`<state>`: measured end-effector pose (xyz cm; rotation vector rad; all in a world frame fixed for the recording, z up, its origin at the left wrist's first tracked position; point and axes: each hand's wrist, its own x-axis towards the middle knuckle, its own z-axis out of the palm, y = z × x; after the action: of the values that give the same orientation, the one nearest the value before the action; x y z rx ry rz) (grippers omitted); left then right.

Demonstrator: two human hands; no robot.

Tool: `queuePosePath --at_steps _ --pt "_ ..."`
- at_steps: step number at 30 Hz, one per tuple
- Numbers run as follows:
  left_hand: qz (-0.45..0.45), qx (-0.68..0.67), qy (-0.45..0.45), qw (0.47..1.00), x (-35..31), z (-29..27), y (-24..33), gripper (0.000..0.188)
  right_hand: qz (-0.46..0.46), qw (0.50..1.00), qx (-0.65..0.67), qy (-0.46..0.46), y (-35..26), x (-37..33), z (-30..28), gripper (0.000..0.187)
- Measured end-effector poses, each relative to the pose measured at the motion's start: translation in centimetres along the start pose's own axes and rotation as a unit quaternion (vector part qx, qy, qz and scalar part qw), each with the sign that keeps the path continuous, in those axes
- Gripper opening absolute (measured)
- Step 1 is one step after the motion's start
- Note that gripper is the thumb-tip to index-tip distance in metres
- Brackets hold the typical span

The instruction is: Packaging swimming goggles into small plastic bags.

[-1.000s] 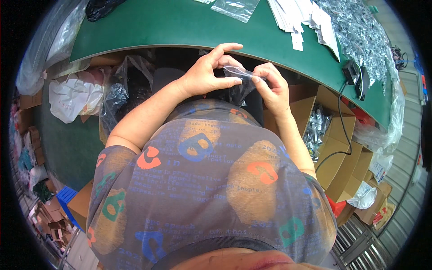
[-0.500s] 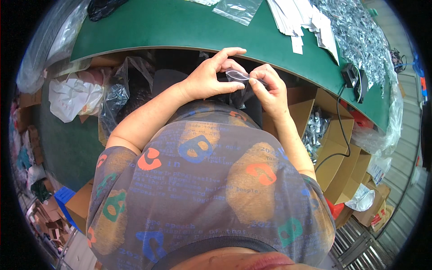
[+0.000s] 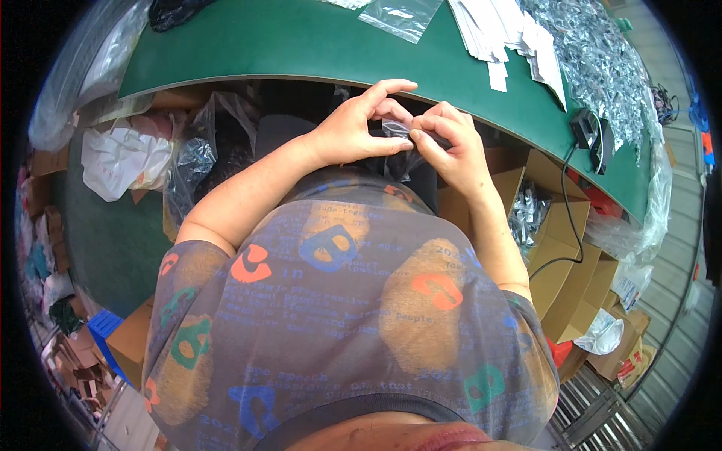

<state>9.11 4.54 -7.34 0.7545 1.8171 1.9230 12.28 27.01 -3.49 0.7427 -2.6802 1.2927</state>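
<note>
Just in front of the table's near edge, both hands are at a small clear plastic bag point(image 3: 394, 129). My left hand point(image 3: 364, 122) holds the bag between thumb and fingers, its index finger stretched out above. My right hand point(image 3: 450, 141) pinches the bag's right side with thumb and index finger, the other fingers curled. A pale line runs along the bag's upper part. What lies inside it, if anything, I cannot make out; the fingers cover much of it.
Ahead lies a green table point(image 3: 286, 41) with a flat zip bag point(image 3: 401, 16), white paper slips point(image 3: 481, 34) and a heap of small clear packets point(image 3: 583, 56). A black power adapter point(image 3: 583, 126) trails a cable. Cardboard boxes point(image 3: 560, 248) stand at right; a white plastic bag point(image 3: 124, 161) lies at left.
My right hand has shifted slightly up and right, with its fingers more curled. The pale curved edge of the bag has flattened between the fingers. My left hand stays nearly still.
</note>
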Motion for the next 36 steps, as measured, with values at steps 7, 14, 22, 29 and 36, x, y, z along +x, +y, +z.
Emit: queuePosePath --at_steps 7,14,22,29,36 --pt "0.029 0.03 0.003 0.999 0.2 0.4 0.1 0.079 -0.02 0.999 -0.024 0.006 -0.2 0.3 -0.1 0.01" --pt "0.009 0.038 -0.002 0.999 -0.1 0.5 0.5 0.08 -0.005 0.995 -0.05 -0.082 -0.9 1.2 -1.0 0.01" --pt "-0.006 0.047 -0.018 0.999 0.4 0.6 0.9 0.084 0.004 0.99 -0.066 -0.121 -2.0 2.4 -2.0 0.009" --pt "0.03 0.108 0.016 0.994 0.5 1.0 0.9 0.082 -0.035 0.986 -0.096 -0.13 -1.6 3.0 -1.4 0.011" --pt "-0.005 0.139 0.02 0.99 0.2 1.5 1.5 0.086 -0.024 0.981 -0.093 -0.168 -2.5 3.6 -1.4 0.011"
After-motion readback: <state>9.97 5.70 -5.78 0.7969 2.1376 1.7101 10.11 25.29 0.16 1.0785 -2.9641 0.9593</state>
